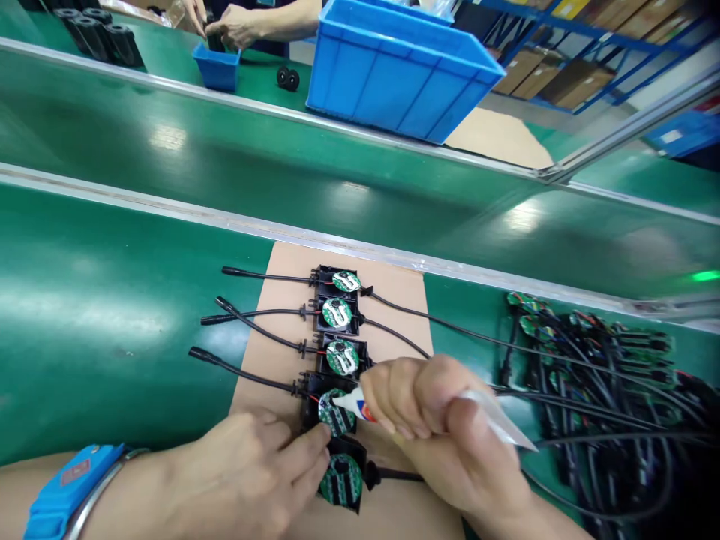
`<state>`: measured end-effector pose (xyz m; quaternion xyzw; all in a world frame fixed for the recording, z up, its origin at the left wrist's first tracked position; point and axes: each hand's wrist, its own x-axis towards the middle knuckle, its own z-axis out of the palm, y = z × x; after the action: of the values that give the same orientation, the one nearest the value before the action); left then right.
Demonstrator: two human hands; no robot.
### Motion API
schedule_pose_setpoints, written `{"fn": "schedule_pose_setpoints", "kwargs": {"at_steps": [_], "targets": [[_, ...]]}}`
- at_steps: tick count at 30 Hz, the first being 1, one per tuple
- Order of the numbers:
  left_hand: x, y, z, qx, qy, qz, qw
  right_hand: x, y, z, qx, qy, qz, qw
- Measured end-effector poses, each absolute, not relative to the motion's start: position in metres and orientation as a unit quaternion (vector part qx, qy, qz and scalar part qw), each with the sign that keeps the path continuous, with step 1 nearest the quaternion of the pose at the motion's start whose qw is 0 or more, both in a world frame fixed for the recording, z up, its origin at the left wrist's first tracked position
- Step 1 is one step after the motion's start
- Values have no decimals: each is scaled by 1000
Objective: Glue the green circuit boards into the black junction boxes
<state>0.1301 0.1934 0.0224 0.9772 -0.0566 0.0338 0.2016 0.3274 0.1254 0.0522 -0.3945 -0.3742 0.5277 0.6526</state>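
Nothing is legible: the print on the tube (360,407) in the right hand (444,427) and the tag on the wristband (73,480) behind the left hand (247,480) are blurred.

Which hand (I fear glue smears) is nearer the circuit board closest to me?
Left. Left hand touches the circuit board at its left; right hand, gripping a glue tube, sits apart, up-right.

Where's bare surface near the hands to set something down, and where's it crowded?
Widest bare patch: the green tabletop left of the cardboard sheet, past the cable tips. The belt behind the rail is bare. Crowded: the row of housings under the left hand and right hand with glue tube, and the wire pile at right.
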Motion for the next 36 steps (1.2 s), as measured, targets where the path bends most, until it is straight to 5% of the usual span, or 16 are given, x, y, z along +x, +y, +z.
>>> {"fn": "schedule_pose_setpoints", "kwargs": {"at_steps": [36], "targets": [[120,184,8,981,-46,41,186,328,118,35,-393,-389,497,669]]}}
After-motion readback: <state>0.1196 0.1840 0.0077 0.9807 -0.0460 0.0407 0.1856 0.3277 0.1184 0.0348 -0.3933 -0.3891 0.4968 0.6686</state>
